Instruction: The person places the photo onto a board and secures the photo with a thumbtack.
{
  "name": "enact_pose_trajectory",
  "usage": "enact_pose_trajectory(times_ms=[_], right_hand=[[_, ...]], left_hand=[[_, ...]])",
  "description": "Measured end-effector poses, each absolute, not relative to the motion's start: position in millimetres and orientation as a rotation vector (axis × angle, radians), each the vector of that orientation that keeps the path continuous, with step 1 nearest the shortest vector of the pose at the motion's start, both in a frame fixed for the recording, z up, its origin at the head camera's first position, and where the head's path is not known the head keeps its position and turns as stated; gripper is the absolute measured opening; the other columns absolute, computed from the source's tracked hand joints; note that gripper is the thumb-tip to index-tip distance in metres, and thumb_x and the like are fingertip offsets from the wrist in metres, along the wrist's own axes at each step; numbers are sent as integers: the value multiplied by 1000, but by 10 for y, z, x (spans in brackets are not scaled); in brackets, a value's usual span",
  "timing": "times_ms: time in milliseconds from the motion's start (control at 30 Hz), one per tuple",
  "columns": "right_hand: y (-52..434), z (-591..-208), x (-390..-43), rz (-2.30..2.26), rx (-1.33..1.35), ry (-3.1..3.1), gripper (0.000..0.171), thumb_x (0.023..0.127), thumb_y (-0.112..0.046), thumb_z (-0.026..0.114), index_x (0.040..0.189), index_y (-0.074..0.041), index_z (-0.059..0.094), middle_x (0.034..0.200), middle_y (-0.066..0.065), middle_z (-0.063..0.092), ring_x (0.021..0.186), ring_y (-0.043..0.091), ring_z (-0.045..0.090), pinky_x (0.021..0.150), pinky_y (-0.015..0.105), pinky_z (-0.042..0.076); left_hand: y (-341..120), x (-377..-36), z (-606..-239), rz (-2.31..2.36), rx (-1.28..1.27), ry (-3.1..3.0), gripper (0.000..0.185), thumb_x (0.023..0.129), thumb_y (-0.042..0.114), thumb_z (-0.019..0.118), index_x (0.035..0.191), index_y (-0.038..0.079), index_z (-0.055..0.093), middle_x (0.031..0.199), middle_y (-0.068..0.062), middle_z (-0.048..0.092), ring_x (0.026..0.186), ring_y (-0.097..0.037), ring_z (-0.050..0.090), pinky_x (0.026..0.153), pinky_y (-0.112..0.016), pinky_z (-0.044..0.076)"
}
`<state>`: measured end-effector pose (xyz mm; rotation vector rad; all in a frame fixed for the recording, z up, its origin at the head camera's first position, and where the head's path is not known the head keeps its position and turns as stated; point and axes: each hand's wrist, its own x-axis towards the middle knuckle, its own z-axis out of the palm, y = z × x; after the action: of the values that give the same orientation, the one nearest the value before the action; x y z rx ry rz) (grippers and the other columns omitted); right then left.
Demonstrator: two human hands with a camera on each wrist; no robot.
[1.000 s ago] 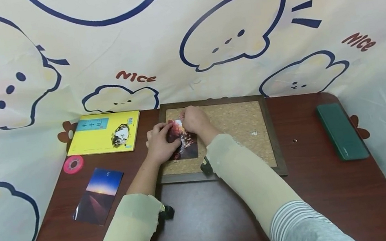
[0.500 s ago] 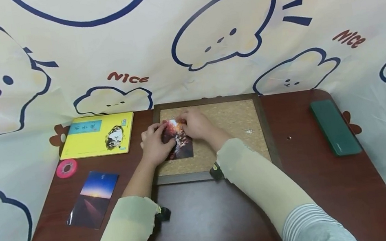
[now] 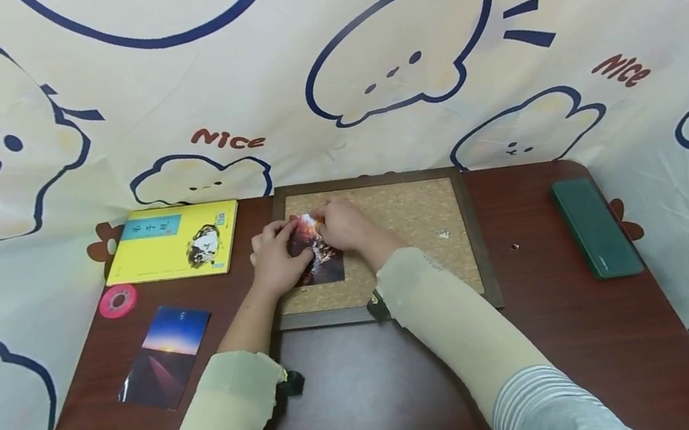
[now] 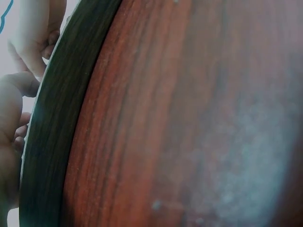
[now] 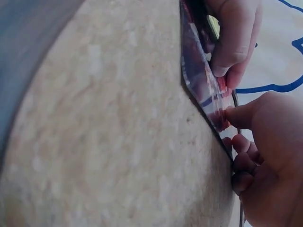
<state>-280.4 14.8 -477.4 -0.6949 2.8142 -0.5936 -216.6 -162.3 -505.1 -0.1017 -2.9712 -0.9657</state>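
A cork board (image 3: 426,233) in a dark frame (image 3: 485,239) lies at the back middle of the brown table (image 3: 377,401). A reddish photo (image 3: 322,261) lies on its left part. My left hand (image 3: 276,255) grips the photo's left edge with bent fingers. My right hand (image 3: 341,225) pinches its top edge, thumb on the corner. In the right wrist view the photo (image 5: 202,78) stands slightly off the cork (image 5: 118,123), with left fingers (image 5: 232,45) on it and the right thumb (image 5: 239,114) at its edge. The left wrist view shows the frame (image 4: 57,132) and table (image 4: 189,118).
A yellow book (image 3: 173,243) lies at the back left, with a pink tape roll (image 3: 118,300) and a second photo (image 3: 164,356) in front of it. At the right lies a green case (image 3: 595,227), with a small pin (image 3: 515,247) beside it. Printed cloth walls surround the table.
Both hands stay on the photo. The right hand has shifted slightly left along the photo's top edge; the head view drifted a little.
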Motion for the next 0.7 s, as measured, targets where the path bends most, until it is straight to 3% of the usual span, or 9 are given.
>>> enact_pose_trajectory(times_ms=[233, 367, 700], right_hand=[[148, -4808, -2769, -622, -697, 2830, 40, 97, -26, 54, 135, -15, 58, 134, 16, 53, 125, 30, 47, 106, 40, 36], [187, -4852, -2728, -671, -727, 2851, 43, 94, -23, 57, 136, -16, 57, 129, 17, 51, 115, 28, 51, 98, 39, 42], [450, -4917, -2553, -1090, -629, 2733, 56, 88, -25, 69, 140, -17, 52, 131, 7, 47, 102, 19, 55, 88, 35, 49]], left_hand=[[-1608, -2157, -5059, -944, -109, -2972, 68, 82, 41, 65, 143, 16, 48, 144, -7, 36, 128, -37, 24, 93, -59, 23], [-1612, -2155, -5063, -936, -105, -2975, 69, 82, 43, 66, 143, 17, 48, 144, -6, 36, 127, -36, 25, 92, -57, 25], [-1602, -2148, -5048, -927, -113, -2971, 69, 82, 41, 65, 144, 16, 47, 145, -7, 35, 128, -36, 24, 94, -57, 24]])
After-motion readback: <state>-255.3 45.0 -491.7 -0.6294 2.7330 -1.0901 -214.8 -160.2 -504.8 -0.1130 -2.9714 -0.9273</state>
